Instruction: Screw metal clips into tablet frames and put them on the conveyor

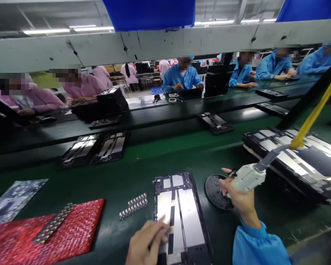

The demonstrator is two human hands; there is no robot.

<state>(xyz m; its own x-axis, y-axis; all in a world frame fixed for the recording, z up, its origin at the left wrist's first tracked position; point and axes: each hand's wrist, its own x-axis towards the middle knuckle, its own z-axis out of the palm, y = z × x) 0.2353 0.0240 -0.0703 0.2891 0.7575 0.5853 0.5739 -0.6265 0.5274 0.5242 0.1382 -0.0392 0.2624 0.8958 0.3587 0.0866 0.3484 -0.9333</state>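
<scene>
A black tablet-like frame with bright silver panels (191, 213) lies flat on the bench in front of me. My left hand (147, 241) rests at its left side, index finger stretched over a silver panel and the other fingers bent; I make out nothing held there. In my right hand (241, 200) is a white electric screwdriver (248, 177), its tip hidden behind the fingers. A grey corrugated hose leads from it to a yellow strap (317, 114). Just below and left of the tool sits a round black dish with a gridded surface (218, 193).
Strips of small parts (134, 206) lie left of the frame, with another strip (53, 223) on red bubble wrap (85, 228). A silvery bag (15, 200) is at far left. Stacked frames (284, 151) stand right; more frames (110, 147) lie beyond. Co-workers sit across the line.
</scene>
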